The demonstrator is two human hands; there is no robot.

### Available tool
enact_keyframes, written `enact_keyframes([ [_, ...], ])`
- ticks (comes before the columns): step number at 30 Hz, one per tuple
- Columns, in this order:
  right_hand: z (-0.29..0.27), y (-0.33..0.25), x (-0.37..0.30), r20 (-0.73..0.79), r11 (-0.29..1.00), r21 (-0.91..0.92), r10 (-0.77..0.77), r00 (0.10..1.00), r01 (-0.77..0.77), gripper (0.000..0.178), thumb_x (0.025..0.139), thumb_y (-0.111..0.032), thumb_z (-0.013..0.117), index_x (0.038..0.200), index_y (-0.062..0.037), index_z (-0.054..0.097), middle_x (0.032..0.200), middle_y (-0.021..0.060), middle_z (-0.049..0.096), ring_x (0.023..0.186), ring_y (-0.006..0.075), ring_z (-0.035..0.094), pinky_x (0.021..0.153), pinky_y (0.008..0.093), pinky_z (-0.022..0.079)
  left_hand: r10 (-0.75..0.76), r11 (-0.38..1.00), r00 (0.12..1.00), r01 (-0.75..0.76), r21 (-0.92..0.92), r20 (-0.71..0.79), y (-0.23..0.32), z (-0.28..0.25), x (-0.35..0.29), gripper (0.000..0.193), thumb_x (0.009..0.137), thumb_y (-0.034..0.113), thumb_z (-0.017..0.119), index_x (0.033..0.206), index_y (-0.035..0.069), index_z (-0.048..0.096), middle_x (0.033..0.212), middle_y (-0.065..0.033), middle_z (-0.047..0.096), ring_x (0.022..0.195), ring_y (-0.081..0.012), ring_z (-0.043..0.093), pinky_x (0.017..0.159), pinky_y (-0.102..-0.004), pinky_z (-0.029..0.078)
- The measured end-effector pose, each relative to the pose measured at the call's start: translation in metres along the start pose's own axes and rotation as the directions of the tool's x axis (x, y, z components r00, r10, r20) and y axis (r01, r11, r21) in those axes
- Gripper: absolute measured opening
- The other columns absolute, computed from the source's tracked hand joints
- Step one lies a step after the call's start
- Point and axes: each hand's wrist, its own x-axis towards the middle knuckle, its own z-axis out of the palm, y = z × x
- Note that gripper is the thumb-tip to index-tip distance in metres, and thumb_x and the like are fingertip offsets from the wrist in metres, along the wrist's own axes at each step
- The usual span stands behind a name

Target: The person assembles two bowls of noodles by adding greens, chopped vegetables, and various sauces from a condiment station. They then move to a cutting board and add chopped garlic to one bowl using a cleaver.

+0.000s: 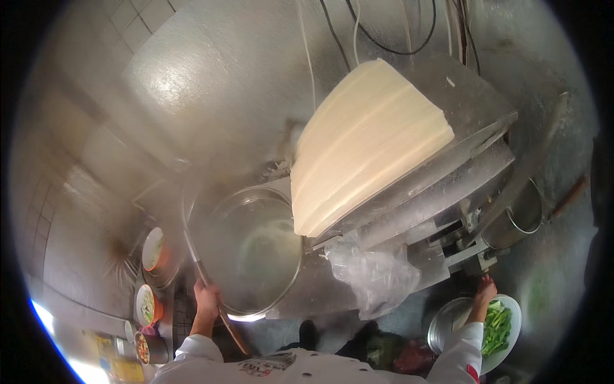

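My left hand (206, 299) is closed around the wooden handle of a long-handled strainer (192, 246). Its metal shaft slants up along the left side of a wide steaming pot (297, 269), and its hoop-like far end is hazy in the steam. Cloudy liquid fills the pot. My right hand (486, 291) reaches up to a small control box (487, 260) at the lower right of a metal machine (441, 153). Its fingers are drawn together there; what they grip is too small to make out. A large pale block of dough (371, 141) lies on the sloping machine.
Clear plastic sheeting (377, 275) hangs below the machine. A white bowl of green vegetables (499, 329) and a round metal lid or pan (441, 323) are beside my right forearm. Orange bowls (148, 306) and a metal container of chopped food (150, 349) stand at left. Cables (390, 48) hang behind.
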Motion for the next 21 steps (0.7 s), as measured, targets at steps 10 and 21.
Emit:
enact_keyframes([
  [10,0.019,0.012,-0.013,-0.013,0.999,-0.016,-0.030,0.999,0.030,0.035,0.087,-0.005,0.045,0.119,0.0069,0.045,0.114,0.0177,0.055,0.087,0.0220,0.059,0.069,0.0280,0.049,-0.020,1.000,0.996,0.020,0.009,0.086,0.011,0.001,-0.017,0.015,0.059,-0.004,0.047,0.072,0.003,0.046,0.055,-0.0032,0.043,0.037,-0.0155,0.042,0.032,-0.0265,0.031],
  [21,0.147,-0.129,-0.160,0.220,0.843,-0.173,-0.471,0.854,0.510,0.016,0.088,-0.018,0.050,0.085,-0.0027,0.054,0.084,0.0081,0.060,0.075,0.0157,0.057,0.065,0.0247,0.047,-0.021,0.987,0.997,0.010,0.158,0.070,-0.025,0.007,0.009,0.015,0.059,-0.001,0.050,0.074,-0.003,0.047,0.060,-0.0047,0.047,0.049,-0.0149,0.048,0.041,-0.0303,0.038],
])
